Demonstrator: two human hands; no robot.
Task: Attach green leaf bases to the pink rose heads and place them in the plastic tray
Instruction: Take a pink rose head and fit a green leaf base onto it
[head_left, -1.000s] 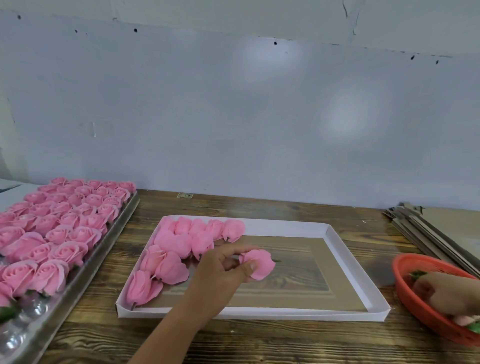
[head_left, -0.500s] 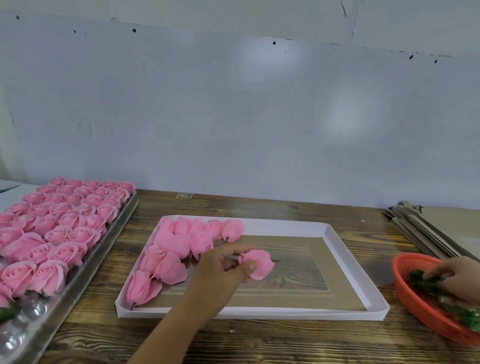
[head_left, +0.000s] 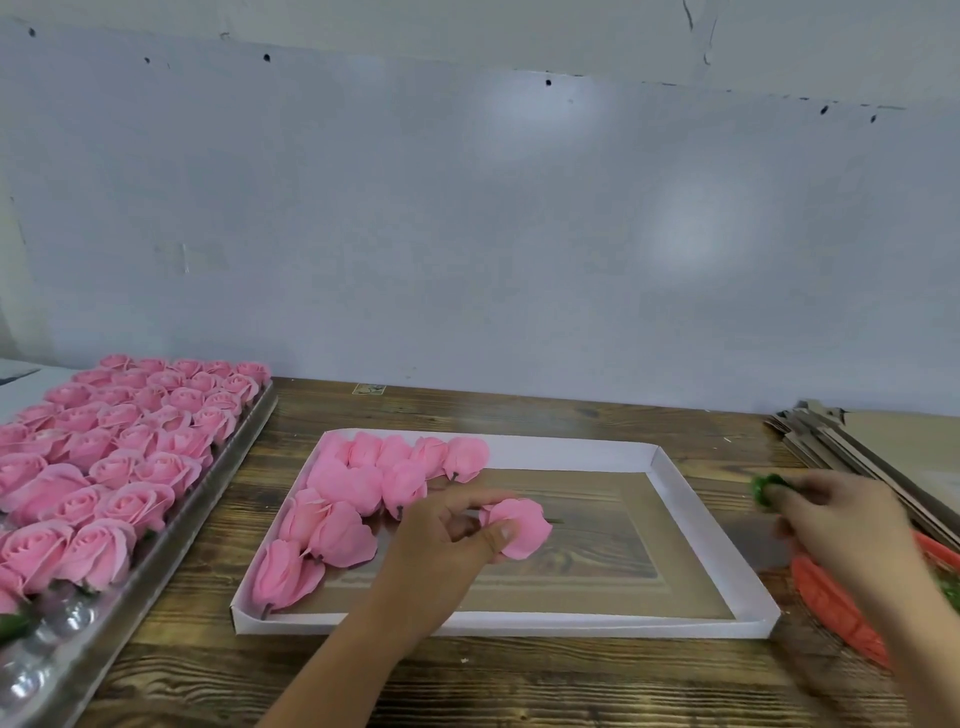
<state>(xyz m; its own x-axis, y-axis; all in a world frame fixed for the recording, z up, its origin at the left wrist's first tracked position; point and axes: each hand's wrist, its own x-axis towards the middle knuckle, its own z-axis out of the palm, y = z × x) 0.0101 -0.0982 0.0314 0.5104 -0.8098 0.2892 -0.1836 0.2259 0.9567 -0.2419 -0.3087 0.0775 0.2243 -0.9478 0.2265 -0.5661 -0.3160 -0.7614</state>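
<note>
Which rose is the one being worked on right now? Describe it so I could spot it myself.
Find the white cardboard tray in the middle of the wooden table. Over its bare middle, the left hand pinches one pink rose head, apart from the roses clustered at the tray's left end.

No text, brand, number or sign can be read here. A small pale sticker (head_left: 368, 388) lies on the dark brown wooden table (head_left: 519, 680) at its far edge by the wall, with dark marks on it too blurred to make out.
</note>
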